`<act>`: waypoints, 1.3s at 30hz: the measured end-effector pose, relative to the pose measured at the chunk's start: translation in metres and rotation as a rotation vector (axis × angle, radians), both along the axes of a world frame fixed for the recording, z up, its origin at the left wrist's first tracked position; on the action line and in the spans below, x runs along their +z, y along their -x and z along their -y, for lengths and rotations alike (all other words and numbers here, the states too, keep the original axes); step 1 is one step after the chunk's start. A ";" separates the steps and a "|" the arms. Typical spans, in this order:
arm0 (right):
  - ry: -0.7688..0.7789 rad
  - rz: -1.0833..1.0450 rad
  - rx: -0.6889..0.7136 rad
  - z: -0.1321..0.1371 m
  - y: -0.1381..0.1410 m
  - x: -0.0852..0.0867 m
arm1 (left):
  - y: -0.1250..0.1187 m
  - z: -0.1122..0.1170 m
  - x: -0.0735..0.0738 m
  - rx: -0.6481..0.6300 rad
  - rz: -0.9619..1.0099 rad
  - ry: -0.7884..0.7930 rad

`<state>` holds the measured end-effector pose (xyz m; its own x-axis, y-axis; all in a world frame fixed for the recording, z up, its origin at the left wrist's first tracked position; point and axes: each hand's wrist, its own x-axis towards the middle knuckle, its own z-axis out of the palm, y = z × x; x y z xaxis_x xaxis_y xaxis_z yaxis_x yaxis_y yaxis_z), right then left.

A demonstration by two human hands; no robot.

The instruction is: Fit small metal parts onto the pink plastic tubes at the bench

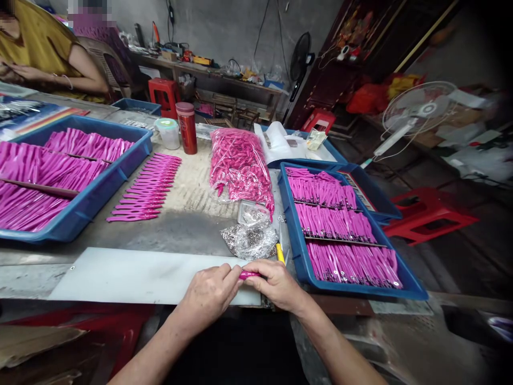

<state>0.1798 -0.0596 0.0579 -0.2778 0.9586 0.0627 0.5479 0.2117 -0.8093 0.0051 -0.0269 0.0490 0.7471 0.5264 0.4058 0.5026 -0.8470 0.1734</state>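
Note:
My left hand [209, 295] and my right hand [276, 284] meet at the near edge of the table, both pinched on one small pink plastic piece [248, 275] held between them. They rest over a pale flat board [132, 275]. Just beyond the hands lies a clear bag of small metal parts [251, 238], with a yellow-handled tool [280, 252] beside it. To my right stands a blue tray [298, 251] with rows of pink pieces.
A big blue tray [94, 195] of pink pieces is at the left, a loose row of pink pieces [146, 190] beside it, a bag of pink parts [240, 166], a red flask [187, 128]. Another person sits at the far left. Red stools and fans stand at the right.

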 end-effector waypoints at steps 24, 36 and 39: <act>-0.107 0.116 -0.236 -0.015 -0.027 0.010 | -0.002 -0.011 -0.017 0.081 0.023 0.009; -0.039 0.868 -0.112 -0.060 -0.023 0.002 | -0.005 -0.021 -0.041 0.123 0.053 -0.095; -0.009 0.979 -0.084 -0.064 -0.019 0.000 | -0.005 -0.021 -0.041 0.121 0.051 -0.070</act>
<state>0.1984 0.0047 0.0579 -0.1423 0.9781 -0.1517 0.9893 0.1457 0.0116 0.0098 -0.0062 0.0083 0.6575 0.5803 0.4806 0.5934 -0.7919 0.1442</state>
